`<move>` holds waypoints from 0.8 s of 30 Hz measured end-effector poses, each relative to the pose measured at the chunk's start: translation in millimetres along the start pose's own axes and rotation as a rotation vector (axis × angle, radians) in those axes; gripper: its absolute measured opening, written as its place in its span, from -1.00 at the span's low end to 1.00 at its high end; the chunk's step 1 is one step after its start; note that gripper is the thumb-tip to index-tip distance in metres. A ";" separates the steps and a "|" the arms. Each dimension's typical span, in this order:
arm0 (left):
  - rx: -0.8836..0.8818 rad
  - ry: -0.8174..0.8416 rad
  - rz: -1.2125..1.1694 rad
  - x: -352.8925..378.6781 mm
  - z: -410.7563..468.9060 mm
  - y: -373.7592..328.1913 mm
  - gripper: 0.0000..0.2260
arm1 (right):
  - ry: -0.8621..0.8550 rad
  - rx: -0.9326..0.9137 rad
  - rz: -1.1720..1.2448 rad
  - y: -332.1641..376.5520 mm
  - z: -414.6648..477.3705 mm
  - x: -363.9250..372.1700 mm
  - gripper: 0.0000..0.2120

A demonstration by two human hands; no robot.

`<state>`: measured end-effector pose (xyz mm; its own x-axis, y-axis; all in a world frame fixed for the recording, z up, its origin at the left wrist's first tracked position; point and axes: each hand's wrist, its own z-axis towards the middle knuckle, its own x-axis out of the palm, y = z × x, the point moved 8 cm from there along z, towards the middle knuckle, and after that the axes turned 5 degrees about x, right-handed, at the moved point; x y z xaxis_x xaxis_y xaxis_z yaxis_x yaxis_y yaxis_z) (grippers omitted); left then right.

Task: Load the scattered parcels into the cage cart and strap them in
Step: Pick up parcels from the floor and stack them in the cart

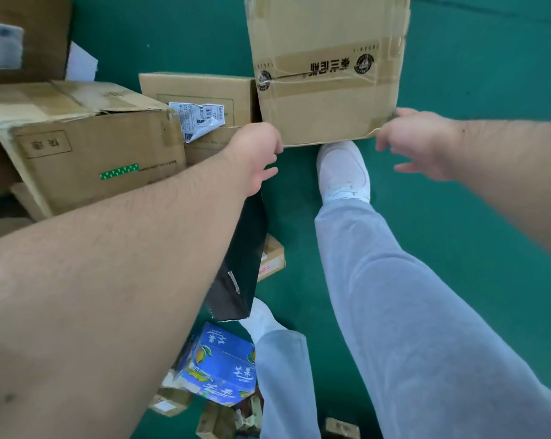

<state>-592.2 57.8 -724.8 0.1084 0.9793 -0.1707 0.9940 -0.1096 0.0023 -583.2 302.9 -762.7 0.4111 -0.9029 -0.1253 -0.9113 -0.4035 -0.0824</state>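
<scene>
Left hand (pixel 261 147) and right hand (pixel 416 137) each curl fingers round one near corner of the taped cardboard box (pixel 328 58), held above the green floor (pixel 457 217) and white shoe (pixel 343 172), likely sharing its weight evenly for lifting.

Between the left hand (pixel 258 150) and the right hand (pixel 416 137), the parcel (pixel 328 68) is brown cardboard with a tan tape band printed in dark characters and round black-and-white logos. The floor (pixel 473 217) under both hands is green. Left of the left hand, a brown carton (pixel 87 153) bears a green tape strip with a pale pattern. Below that hand's wrist are a black box (pixel 239 264) and a blue carton (pixel 217 365) with yellow fruit and white characters. Below the right hand are a white shoe (pixel 343 169) and pale grey trousers (pixel 394 312).
</scene>
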 end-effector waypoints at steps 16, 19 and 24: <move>0.284 -0.026 -0.229 -19.0 -309.1 -16.1 -0.69 | -0.150 -0.382 0.114 -0.7 -327.8 -132.3 -0.62; 0.382 -0.039 -0.243 -33.7 -393.5 -15.5 -0.75 | -0.170 -0.482 0.049 5.9 -413.0 -153.6 -0.63; 0.500 -0.155 -0.345 -82.2 -510.1 32.7 -0.77 | -0.106 -0.655 -0.018 12.8 -538.7 -138.5 -0.63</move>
<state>-560.2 60.4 -208.2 -0.2584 0.9407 -0.2199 0.8391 0.1057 -0.5336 -664.6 343.0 -213.7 0.3962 -0.8891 -0.2292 -0.7165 -0.4554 0.5284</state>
